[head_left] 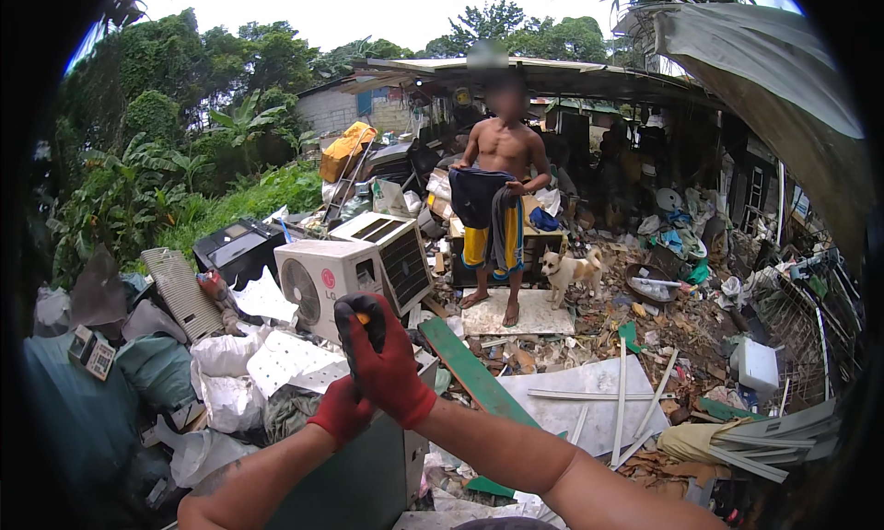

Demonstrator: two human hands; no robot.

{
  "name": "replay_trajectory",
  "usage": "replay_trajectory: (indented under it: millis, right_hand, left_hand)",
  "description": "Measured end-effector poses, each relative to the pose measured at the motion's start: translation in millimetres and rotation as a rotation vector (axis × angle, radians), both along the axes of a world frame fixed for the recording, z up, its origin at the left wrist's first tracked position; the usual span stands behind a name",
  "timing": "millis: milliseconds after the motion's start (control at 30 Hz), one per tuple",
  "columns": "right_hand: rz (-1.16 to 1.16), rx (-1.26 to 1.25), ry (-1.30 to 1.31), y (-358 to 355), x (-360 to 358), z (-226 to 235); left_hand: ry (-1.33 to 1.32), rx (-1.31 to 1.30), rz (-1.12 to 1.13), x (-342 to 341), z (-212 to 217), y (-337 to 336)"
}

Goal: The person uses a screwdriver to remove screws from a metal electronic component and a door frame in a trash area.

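Fingers (367, 303) of the red-gloved right hand (396, 361) curl together around a small orange thing (363, 318), while the left hand (343, 410) sits just below, its fingers too hidden for me to tell, near a white air-conditioner unit (318, 274), with a person (506, 149) standing beyond.

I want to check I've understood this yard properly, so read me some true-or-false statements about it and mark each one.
1. The left hand and right hand are spread wide apart. False: they overlap in this view.
2. Both hands wear gloves with red on them. True.
3. The white-and-tan dog is left of the standing person in the picture. False: the dog is on the right.
4. The standing person holds dark cloth. True.
5. The air-conditioner outdoor unit has a black casing. False: its casing is off-white.
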State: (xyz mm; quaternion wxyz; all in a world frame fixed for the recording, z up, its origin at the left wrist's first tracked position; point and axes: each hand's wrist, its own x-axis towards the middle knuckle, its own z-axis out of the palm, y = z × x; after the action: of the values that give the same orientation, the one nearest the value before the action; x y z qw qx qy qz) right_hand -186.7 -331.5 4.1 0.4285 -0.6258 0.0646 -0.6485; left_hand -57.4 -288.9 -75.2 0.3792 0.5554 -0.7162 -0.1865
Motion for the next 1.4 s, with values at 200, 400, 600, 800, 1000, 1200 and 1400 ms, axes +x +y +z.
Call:
replay_trajectory:
  millis: [200,400,600,800,1000,1200,1400]
  right_hand:
    - [-0.034,0.184,-0.126,-3,-5,10]
    - [-0.029,0.21,-0.043,-11,-15,16]
    - [0.703,0.312,0.192,-42,-34,27]
    - [0.369,0.286,0.087,-18,-39,14]
    - [-0.025,0.248,-0.195,14,-7,-3]
    - [0.459,0.374,0.089,-23,-26,15]
    - [0.641,0.362,0.138,-34,-36,25]
  left_hand:
    - [0.071,-0.01,-0.014,-13,2,2]
    - [0.051,-0.018,0.002,-17,1,1]
    - [0.149,0.021,-0.035,-27,6,2]
    - [0.129,-0.003,-0.03,-16,-4,-7]
    - [0.053,0.005,-0.063,-13,-2,0]
    - [0.128,0.017,-0.005,-18,0,-3]
    - [0.138,0.018,0.015,-20,-2,-7]
